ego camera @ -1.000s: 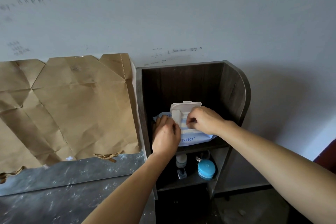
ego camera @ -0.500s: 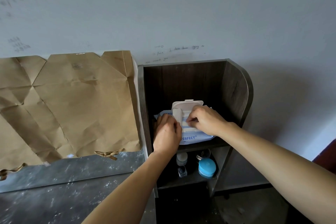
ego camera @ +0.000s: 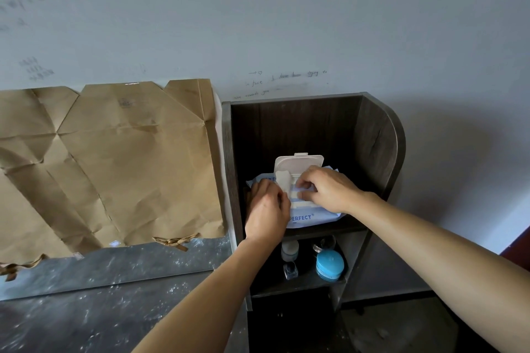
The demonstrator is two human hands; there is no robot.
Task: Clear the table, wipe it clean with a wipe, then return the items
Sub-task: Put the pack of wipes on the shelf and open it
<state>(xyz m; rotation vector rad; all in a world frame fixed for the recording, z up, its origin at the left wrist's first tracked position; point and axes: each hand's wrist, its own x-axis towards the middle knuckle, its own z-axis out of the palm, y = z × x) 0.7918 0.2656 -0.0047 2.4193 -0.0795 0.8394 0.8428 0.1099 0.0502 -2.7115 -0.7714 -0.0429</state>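
- On the upper shelf (ego camera: 321,231) of the dark wooden unit lies the wipe pack (ego camera: 308,216), its white lid (ego camera: 298,165) flipped up toward the wall.
- Little has changed over the last second: both hands sit on the pack as before, and only the view has shifted slightly.
- Left hand (ego camera: 268,210) presses flat on the pack's left end, fingers curled down over it, steadying it rather than lifting.
- Right hand (ego camera: 329,190) is at the opening just below the lid; its fingers (ego camera: 305,183) look pinched together there, but whether a wipe is caught between them I cannot tell.
- No wipe has come clear of the pack, so the pull appears unfinished.
- Left of the shelf, the grey speckled tabletop (ego camera: 100,315) carries only brown paper (ego camera: 109,169), which leans against the wall behind it.
- Below the shelf stand 3 small items, including a blue jar (ego camera: 329,265).
- Clearing seems largely done; wiping waits on getting 1 sheet free.
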